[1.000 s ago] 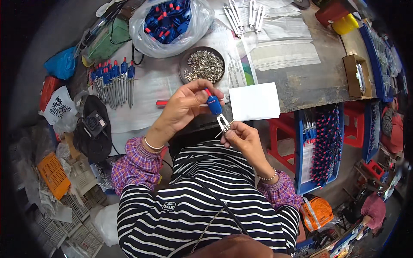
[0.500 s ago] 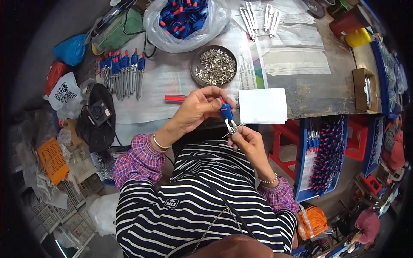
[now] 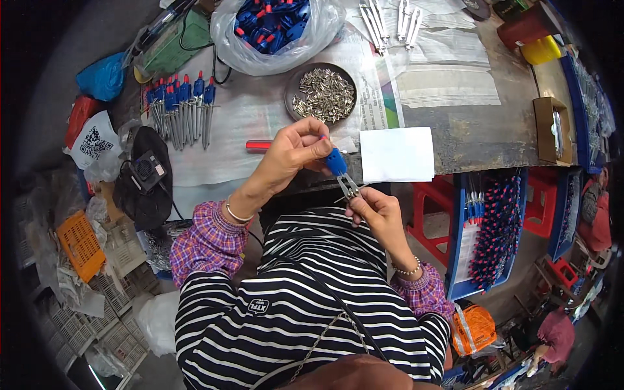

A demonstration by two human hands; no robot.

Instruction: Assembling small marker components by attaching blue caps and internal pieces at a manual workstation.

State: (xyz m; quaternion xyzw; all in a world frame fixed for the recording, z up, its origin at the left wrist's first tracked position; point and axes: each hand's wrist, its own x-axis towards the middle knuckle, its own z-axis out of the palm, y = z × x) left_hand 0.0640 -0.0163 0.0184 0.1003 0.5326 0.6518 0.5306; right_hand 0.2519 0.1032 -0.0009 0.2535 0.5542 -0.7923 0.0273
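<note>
My left hand (image 3: 294, 155), fingers closed, grips a blue plastic handle (image 3: 336, 162) with a red tip between thumb and fingers. Two thin metal prongs (image 3: 346, 184) come down from this handle toward my right hand (image 3: 377, 211). That hand pinches the metal end, where small pins or crosspieces stick out sideways; the details there are too small to make out. Behind my left hand lies a red-handled tool (image 3: 259, 145) on the table. A round dish of small metal pins (image 3: 325, 94) stands just beyond my hands.
A clear plastic bag (image 3: 224, 45) of blue-and-red handles stands at the back. Similar assembled pieces (image 3: 185, 107) lie at the left. White paper (image 3: 398, 156) is at the table's front edge; metal strips (image 3: 374, 26) lie behind. A blue tray (image 3: 491, 234) with more pieces sits right, beside a red stool (image 3: 430, 211).
My left hand has shifted slightly left and up with the blue handle, and more of the metal prongs shows below it. My right hand stays almost in place.
</note>
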